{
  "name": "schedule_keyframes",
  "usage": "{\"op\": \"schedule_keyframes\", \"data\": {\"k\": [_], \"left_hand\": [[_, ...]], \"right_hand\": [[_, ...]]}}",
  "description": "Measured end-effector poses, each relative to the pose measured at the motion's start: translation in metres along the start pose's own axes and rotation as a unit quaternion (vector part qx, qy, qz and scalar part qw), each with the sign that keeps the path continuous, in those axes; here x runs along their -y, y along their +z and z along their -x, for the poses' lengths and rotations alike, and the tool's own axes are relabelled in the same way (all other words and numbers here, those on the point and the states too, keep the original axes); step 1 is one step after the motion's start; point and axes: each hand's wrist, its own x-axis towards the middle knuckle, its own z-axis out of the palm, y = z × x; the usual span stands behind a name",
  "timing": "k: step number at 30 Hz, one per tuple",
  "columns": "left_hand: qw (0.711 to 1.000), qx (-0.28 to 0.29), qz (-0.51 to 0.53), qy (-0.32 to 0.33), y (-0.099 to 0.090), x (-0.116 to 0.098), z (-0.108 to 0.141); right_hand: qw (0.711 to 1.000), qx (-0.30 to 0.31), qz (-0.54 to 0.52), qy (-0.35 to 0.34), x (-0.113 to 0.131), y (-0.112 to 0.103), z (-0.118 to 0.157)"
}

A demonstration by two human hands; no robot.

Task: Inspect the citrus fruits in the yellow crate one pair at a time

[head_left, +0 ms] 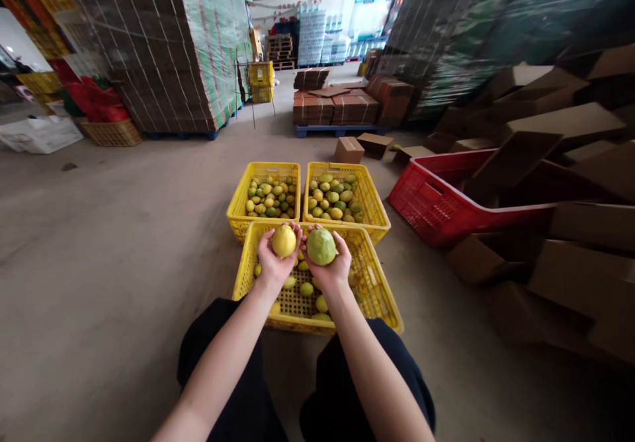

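Left hand cradles yellow lemon; right hand cradles larger green lemon. I see fingers curled around both, fruits side by side, apart, above near yellow crate. Scattered lemons inside. Rear-left crate, rear-right crate fuller, on floor. Red crate off right, cardboard boxes around it.

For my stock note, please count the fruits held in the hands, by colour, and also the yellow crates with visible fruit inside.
Yellow fruit, in left hand: 1
Green fruit, in right hand: 1
Yellow crates, one near and two behind it: 3
Total: 5
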Motion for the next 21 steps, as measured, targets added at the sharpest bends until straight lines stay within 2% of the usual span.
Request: {"op": "schedule_keyframes", "data": {"k": [5,12,18,21], "left_hand": [[1.0,-0.013,0.022,0.005,-0.001,0.0,-0.002],[0.999,-0.022,0.022,-0.008,0.001,0.001,-0.001],[0.999,-0.017,0.0,-0.035,0.002,0.0,-0.002],[0.999,-0.017,-0.025,-0.029,0.0,0.002,-0.003]], "right_hand": [[0.998,-0.052,-0.034,-0.022,-0.001,0.0,-0.005],[0.999,-0.021,-0.017,-0.03,-0.003,-0.006,-0.01],[1.0,-0.013,-0.006,0.001,-0.002,-0.013,-0.012],[1.0,-0.019,0.003,0.012,0.0,-0.017,-0.013]]}}
